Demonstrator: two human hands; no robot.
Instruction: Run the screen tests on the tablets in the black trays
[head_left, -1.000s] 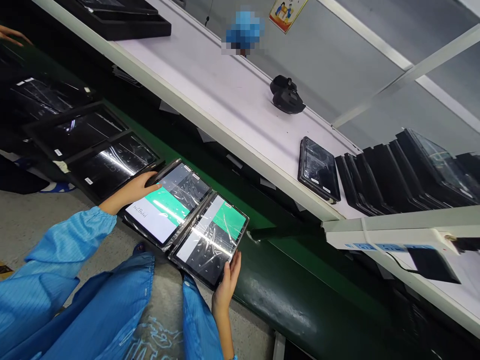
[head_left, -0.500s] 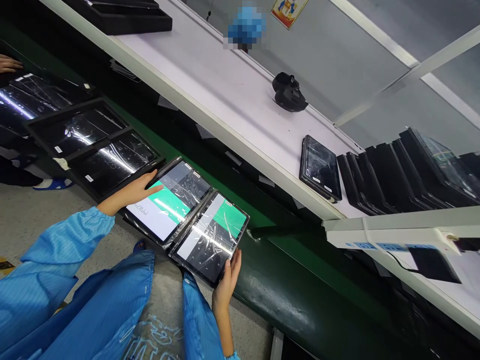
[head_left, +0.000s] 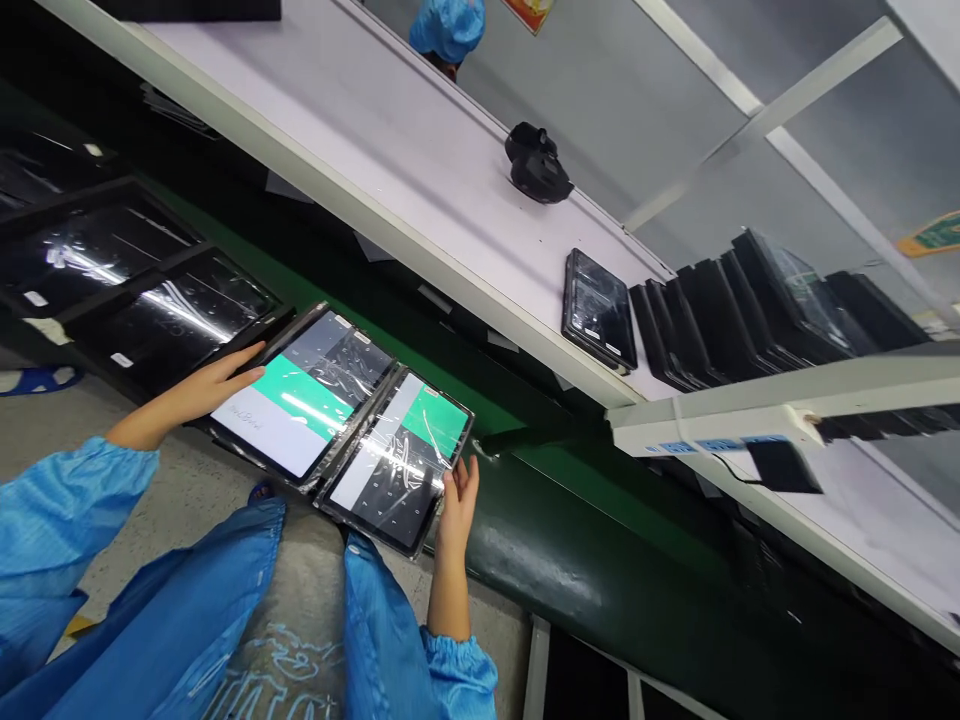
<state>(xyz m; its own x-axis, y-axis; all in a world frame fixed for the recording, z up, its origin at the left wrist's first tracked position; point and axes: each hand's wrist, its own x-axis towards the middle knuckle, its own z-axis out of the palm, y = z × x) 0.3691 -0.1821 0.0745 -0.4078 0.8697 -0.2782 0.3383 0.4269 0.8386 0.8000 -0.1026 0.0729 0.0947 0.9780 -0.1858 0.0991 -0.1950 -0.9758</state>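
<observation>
Two lit tablets lie side by side in a black tray (head_left: pixel 355 428), tilted in front of my body. Clear film covers both. The left tablet (head_left: pixel 281 405) shows a green band between dark and white areas. On the right tablet (head_left: pixel 401 455) are a green block and a dark keypad with numbers. My left hand (head_left: pixel 199 392) is closed on the tray's left edge, its thumb beside the left screen. Round the right edge my right hand (head_left: pixel 457 505) is closed, thumb uppermost. The undersides of both grips are hidden.
Trays with dark tablets (head_left: pixel 176 315) lie to the left on the green conveyor (head_left: pixel 555 550). On the white shelf (head_left: pixel 420 180) are a black device (head_left: pixel 536 165), stacked tablets (head_left: pixel 600 305) and a row of upright black trays (head_left: pixel 697 320). A power strip (head_left: pixel 712 440) hangs at right. A blue-capped person (head_left: pixel 448 30) is beyond.
The view has shifted, so the shelf and tablets appear further left. My left thumb has drawn back from the green band towards the left edge. My right hand has slid up the right edge.
</observation>
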